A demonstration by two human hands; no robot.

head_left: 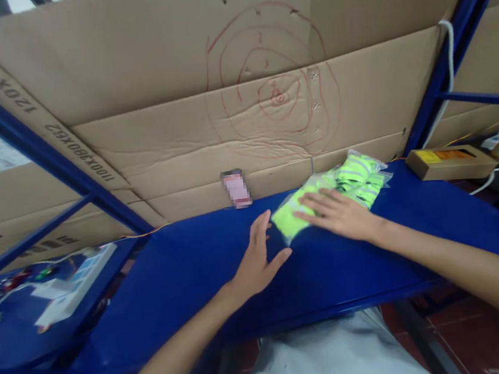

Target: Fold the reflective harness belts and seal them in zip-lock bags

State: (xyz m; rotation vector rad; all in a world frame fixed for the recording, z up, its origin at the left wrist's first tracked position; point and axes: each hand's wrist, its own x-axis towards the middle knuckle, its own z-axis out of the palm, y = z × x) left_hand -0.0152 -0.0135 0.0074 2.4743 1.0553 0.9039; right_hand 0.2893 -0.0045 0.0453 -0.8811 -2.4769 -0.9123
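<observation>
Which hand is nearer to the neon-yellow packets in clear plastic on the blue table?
Right: the right hand lies on the packets; the left hand is just beside their left end.

the neon packets [356,176] are partly hidden

1 head camera; faces forward, down; blue tabletop [173,273] close

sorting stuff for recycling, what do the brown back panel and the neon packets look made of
Back panel: matte cardboard, likely corrugated, from its brown, creased folds and printed lettering. Neon packets: probably glossy clear plastic film, showing crinkled transparent edges.
</observation>
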